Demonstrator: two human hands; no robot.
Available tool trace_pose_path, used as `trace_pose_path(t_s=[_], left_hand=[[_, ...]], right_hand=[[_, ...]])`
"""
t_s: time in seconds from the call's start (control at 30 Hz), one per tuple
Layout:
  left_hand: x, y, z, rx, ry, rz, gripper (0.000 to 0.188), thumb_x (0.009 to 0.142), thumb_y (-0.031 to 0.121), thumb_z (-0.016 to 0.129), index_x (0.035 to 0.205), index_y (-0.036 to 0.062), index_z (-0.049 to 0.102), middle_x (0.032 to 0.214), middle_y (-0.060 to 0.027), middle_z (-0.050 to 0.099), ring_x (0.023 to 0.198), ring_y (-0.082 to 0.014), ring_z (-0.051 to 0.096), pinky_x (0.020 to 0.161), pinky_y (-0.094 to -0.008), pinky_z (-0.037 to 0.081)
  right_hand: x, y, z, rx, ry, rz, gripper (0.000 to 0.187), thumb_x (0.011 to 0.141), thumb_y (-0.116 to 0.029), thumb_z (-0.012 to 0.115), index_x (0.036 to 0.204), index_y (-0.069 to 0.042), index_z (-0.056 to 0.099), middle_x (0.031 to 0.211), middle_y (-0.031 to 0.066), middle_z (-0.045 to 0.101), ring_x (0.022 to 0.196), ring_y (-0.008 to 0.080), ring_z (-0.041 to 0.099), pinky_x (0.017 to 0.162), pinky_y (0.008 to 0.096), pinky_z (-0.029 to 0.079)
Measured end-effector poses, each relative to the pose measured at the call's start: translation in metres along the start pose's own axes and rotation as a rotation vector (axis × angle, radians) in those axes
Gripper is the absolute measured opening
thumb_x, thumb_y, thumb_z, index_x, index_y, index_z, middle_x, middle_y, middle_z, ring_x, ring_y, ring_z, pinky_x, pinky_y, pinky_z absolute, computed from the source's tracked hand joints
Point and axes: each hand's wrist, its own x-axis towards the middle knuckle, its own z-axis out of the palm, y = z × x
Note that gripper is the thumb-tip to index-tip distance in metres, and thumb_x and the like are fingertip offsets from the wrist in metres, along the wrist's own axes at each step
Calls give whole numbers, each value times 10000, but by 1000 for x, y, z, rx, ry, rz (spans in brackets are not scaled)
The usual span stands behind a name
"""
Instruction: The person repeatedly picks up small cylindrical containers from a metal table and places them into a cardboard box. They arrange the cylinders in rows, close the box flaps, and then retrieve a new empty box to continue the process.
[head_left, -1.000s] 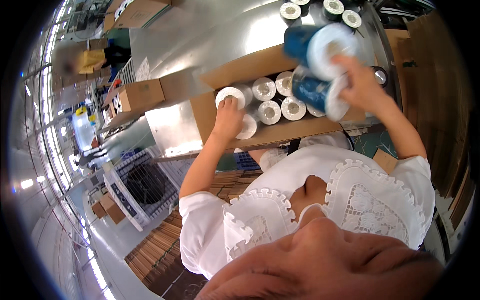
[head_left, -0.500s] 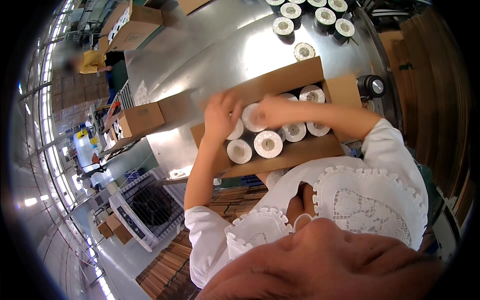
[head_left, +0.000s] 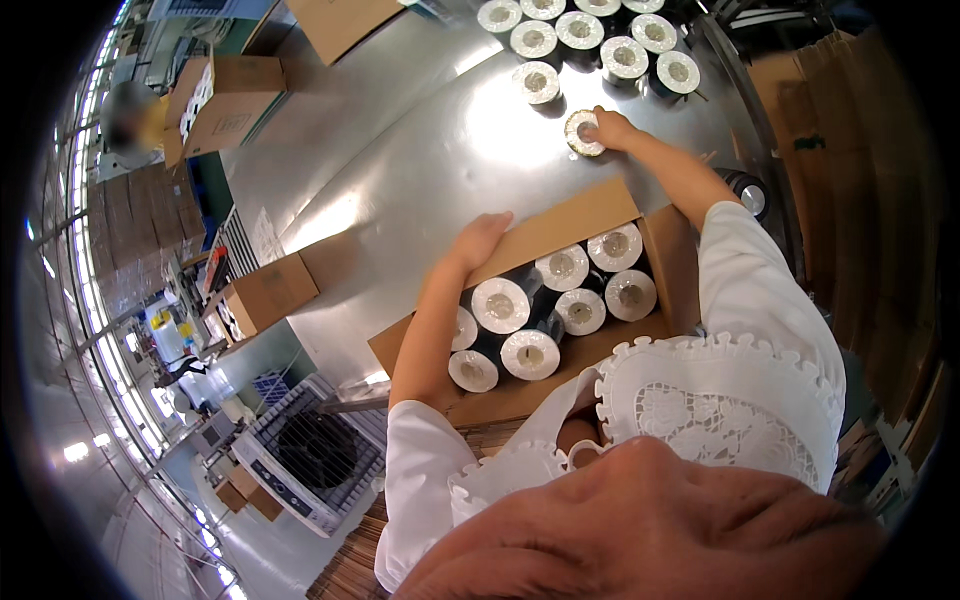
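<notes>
In the head view, an open cardboard box (head_left: pixel 537 238) sits at the table's near edge, holding several white-ended spools (head_left: pixel 500 305) with dark sides. My left hand (head_left: pixel 482 240) lies at the left end of the box's far flap, fingers stretched past its edge; its thumb is hidden. My right hand (head_left: pixel 612 130) reaches over the box to a flat roll of tape (head_left: pixel 582 136) on the table. Its fingers are closed on the roll's right side, near the core.
More spools (head_left: pixel 580 32) stand together at the far side of the metal table (head_left: pixel 400 190). Other cardboard boxes (head_left: pixel 270 300) are at the left, and a black round lidded object (head_left: pixel 750 195) is right of my box. A person (head_left: pixel 135 125) stands at the far left.
My right hand has left the spools in the box and reached out to the tape roll. My left hand has moved from above the spools to the far flap. The view has shifted.
</notes>
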Motion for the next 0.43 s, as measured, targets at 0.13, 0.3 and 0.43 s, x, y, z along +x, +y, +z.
trace_pose_path(t_s=[0.13,0.3,0.43], left_hand=[[48,-24,1,188,415,288,274,850,245,582,1054,68,632,1174,-187,553,1141,-350,492,955,-398,390],[113,30,-28,548,589,656,328,725,106,685,1042,120,602,1264,-154,459,1177,-361,442,953,-437,399],[185,83,-46,759,639,779,360,702,169,715,1042,148,601,1314,-144,425,1273,-372,344,1036,-443,324]], right_hand=[[-26,33,-20,71,169,-98,559,753,-248,650,1214,4,458,966,281,621,894,409,613,772,452,487],[-71,82,-69,65,329,270,735,761,-190,633,1368,-48,244,904,270,632,848,437,613,760,479,480],[-59,130,-75,-41,265,309,895,790,-235,637,1470,-128,65,954,280,627,875,435,611,810,485,465]])
